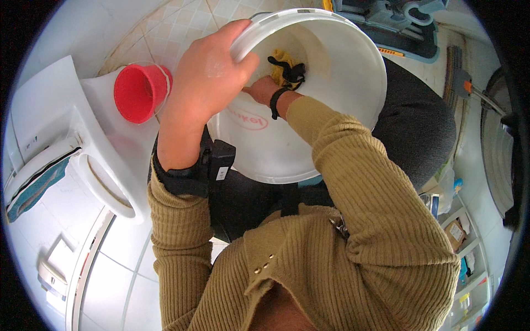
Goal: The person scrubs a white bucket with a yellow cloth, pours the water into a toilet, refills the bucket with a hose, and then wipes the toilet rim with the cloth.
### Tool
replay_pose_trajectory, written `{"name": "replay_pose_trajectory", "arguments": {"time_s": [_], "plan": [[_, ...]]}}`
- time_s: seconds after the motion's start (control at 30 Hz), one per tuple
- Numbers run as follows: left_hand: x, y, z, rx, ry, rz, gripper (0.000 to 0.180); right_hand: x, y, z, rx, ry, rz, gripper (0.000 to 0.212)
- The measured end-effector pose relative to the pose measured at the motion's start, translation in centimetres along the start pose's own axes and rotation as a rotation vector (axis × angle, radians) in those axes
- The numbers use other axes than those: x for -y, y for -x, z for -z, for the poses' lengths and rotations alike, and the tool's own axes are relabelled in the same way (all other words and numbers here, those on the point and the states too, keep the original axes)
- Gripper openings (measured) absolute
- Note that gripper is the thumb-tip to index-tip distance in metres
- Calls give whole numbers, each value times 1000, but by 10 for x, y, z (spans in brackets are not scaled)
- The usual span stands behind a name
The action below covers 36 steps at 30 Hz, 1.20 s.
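A large white plastic bucket [342, 71] leans toward me between my legs, its mouth facing me. My left hand [212, 74] grips its rim at the left, fingers over the edge and thumb inside. Deep in the bucket, my right hand [265, 90] is curled low against the left inner wall. What its fingers hold, if anything, is hidden. Just beyond that hand, a yellow and black cloth [287, 69] lies bunched on the bucket's bottom. A black band [276, 103] circles my right wrist, and a black strapped device [207, 168] sits on my left wrist.
Left of the bucket stands a small red pail [135, 95] with a wire handle. A white toilet [105, 182] is at far left. Behind the bucket at right sits a dark grey plastic case [381, 27]. Shelves [466, 243] with small items stand at right.
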<state>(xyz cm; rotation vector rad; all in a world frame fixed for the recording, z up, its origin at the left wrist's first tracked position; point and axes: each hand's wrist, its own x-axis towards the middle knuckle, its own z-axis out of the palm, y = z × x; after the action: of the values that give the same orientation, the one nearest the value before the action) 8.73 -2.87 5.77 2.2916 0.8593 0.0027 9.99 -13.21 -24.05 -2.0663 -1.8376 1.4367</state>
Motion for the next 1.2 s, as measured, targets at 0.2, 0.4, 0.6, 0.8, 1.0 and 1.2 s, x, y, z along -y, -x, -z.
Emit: {"name": "replay_pose_trajectory", "arguments": {"time_s": [0.2,0.4,0.6,0.8,1.0,1.2], "plan": [[1,1,-2,-5,7,-6,45,4,-12,-2,-91,-79,-26,54],[0,0,0,12,15,23,45,3,-5,-1,0,16,-5,59],[-3,2,-1,15,-5,39,45,4,-7,5,-44,-6,6,61],[-2,0,0,17,6,51,45,7,-9,0,-52,5,-4,48],[0,1,-1,-8,5,7,44,10,-10,-1,-105,-24,17,52],[0,1,0,-2,5,14,44,12,-6,-5,-163,-22,-4,46]]}}
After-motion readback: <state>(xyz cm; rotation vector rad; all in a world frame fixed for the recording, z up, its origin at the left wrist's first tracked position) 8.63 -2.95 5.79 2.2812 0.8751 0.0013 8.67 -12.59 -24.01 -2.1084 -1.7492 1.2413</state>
